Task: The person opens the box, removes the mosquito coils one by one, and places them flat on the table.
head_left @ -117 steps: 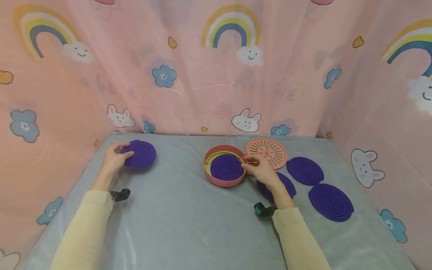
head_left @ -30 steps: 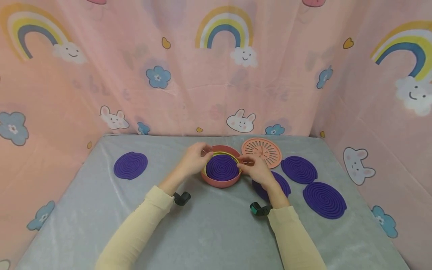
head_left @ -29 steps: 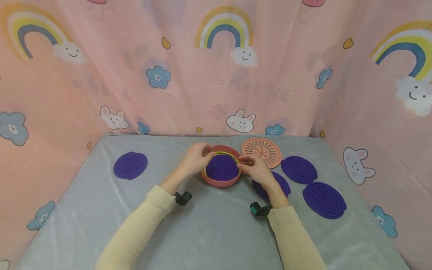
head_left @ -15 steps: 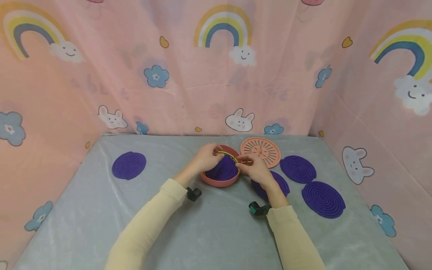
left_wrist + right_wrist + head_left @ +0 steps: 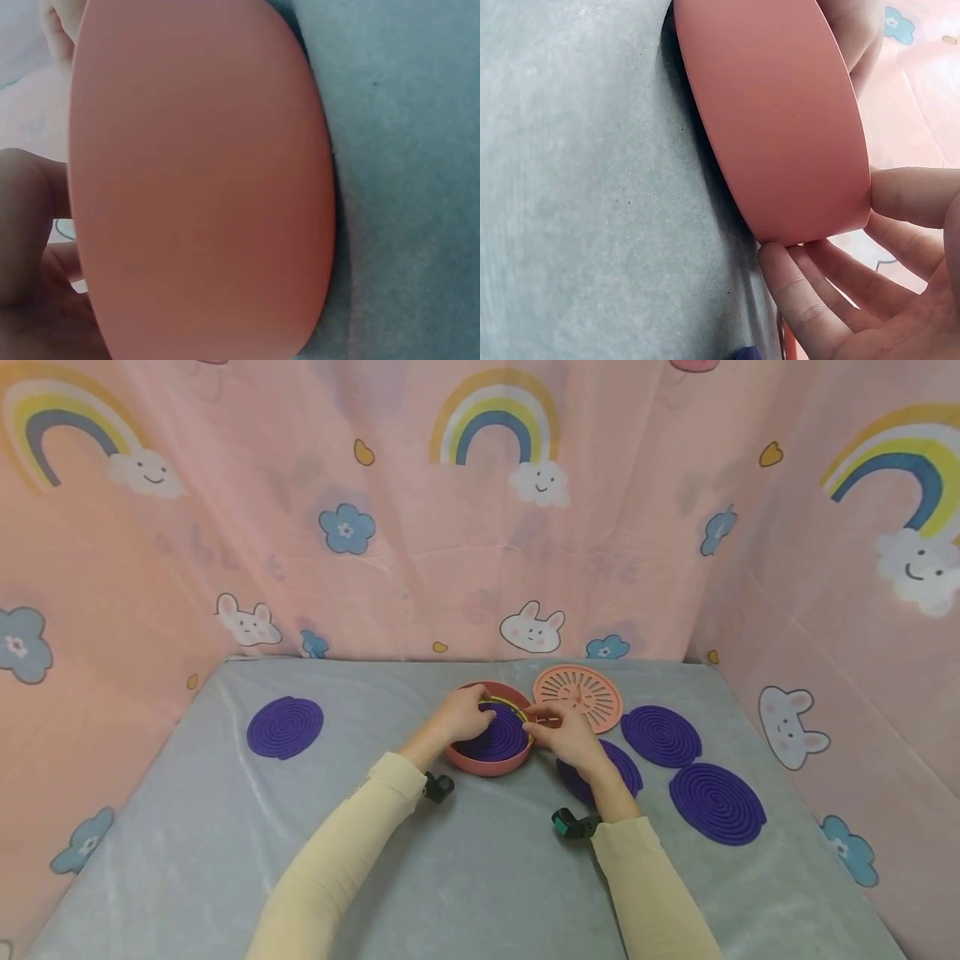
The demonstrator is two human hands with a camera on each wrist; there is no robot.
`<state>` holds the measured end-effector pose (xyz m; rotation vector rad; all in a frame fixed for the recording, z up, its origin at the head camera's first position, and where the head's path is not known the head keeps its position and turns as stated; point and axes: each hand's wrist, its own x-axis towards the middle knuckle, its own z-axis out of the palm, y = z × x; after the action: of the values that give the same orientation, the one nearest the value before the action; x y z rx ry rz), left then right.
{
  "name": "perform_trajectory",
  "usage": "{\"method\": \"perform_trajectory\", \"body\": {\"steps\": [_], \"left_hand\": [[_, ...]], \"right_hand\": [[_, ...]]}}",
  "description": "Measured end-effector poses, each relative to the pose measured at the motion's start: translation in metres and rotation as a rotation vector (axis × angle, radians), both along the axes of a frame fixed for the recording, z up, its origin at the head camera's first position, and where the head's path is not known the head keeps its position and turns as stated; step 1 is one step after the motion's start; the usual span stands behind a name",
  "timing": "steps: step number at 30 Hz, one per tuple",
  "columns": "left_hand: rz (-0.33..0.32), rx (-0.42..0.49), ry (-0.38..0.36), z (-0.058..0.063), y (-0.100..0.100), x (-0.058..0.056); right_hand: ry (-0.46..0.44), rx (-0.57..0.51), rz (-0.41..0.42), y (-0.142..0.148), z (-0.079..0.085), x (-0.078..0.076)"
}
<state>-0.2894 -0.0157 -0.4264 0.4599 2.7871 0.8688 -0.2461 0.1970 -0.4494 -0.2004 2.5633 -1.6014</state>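
Observation:
A round coral box (image 5: 491, 767) stands on the table, with a purple mosquito coil (image 5: 498, 735) and a yellow ring (image 5: 512, 702) inside. My left hand (image 5: 456, 717) reaches over its left rim, thumb and index finger spread over the coil's far left edge. In the left wrist view the box wall (image 5: 202, 180) hides those fingertips. With my right hand (image 5: 572, 739) I hold the box's right side: in the right wrist view the thumb is at the rim and fingertips (image 5: 776, 262) lie against the wall and lower edge.
A slotted coral lid (image 5: 577, 693) lies behind the right hand. Several loose purple coils lie around: one coil (image 5: 285, 727) at the left, another coil (image 5: 662, 736) and a third coil (image 5: 717, 803) at the right, and one partly under the right forearm.
My left hand has let go of a purple coil at the table's left and moved right, over the box rim to the coil inside. The right hand stays at the box.

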Motion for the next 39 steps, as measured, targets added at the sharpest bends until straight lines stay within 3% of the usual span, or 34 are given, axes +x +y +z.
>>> {"method": "perform_trajectory", "body": {"steps": [10, 18, 31, 39], "left_hand": [[-0.020, -0.011, 0.019, 0.000, -0.001, 0.004], [-0.024, 0.100, 0.054, 0.004, -0.006, 0.006], [-0.030, 0.234, 0.018, 0.004, -0.015, 0.006], [-0.009, 0.286, -0.061, 0.006, -0.016, 0.006]], "right_hand": [[-0.002, -0.005, 0.000, 0.000, -0.001, 0.000], [0.000, -0.011, 0.000, 0.000, -0.001, -0.001], [-0.015, -0.009, 0.000, 0.000, 0.000, 0.000], [-0.009, -0.002, 0.003, 0.000, 0.001, 0.001]]}}
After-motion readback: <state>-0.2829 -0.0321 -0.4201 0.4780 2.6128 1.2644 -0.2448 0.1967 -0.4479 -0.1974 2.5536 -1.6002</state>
